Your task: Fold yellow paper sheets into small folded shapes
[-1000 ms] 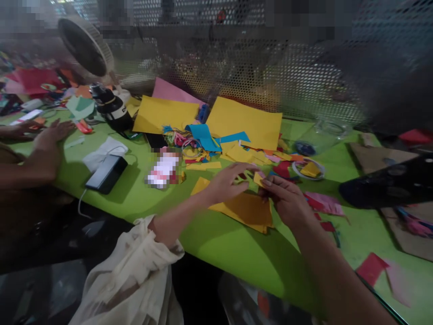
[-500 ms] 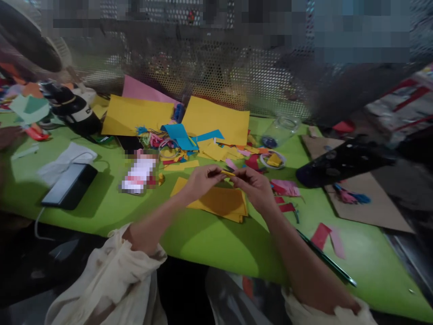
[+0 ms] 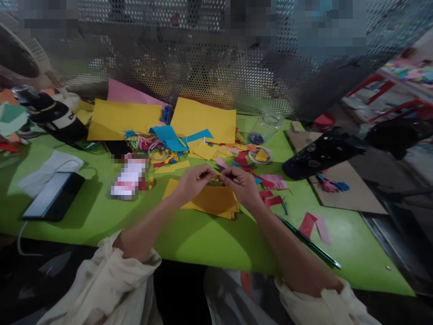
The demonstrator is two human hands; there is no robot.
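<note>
Paper piece [image 3: 217,174], yellow: was pinched between fingertips of left hand [image 3: 194,180] and right hand [image 3: 241,184], near far edge of orange paper stack [image 3: 209,201] | glass jar [image 3: 267,127]: sat beyond stack, rightward

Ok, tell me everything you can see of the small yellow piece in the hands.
The small yellow piece looks narrow, perhaps paper or thin foam. The left hand and right hand pinch it between them, hiding most of it, so its full shape, and whether it is folded, cannot be told. In the picture it shows just above the stacked yellow sheets lying on the green table.
</note>
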